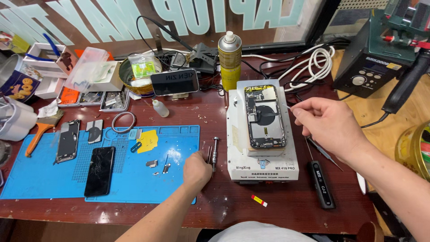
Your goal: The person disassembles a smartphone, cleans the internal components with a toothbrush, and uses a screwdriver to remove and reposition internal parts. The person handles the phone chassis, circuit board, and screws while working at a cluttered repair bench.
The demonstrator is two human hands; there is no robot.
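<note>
Here, the right hand (329, 123) at centre right pinches a thin tool tip beside the opened phone (265, 117) lying on the white heating plate (262, 157). Lower centre, the left hand (197, 169) curls closed by a screwdriver (215, 153) near the blue mat (53, 179).

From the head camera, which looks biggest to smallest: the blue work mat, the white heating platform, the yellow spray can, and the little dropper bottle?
1. Blue work mat, by far the largest.
2. White heating platform, under the opened phone.
3. Yellow spray can; it stands farther back, so it may look smaller than it is.
4. Dropper bottle, clearly the smallest.
</note>
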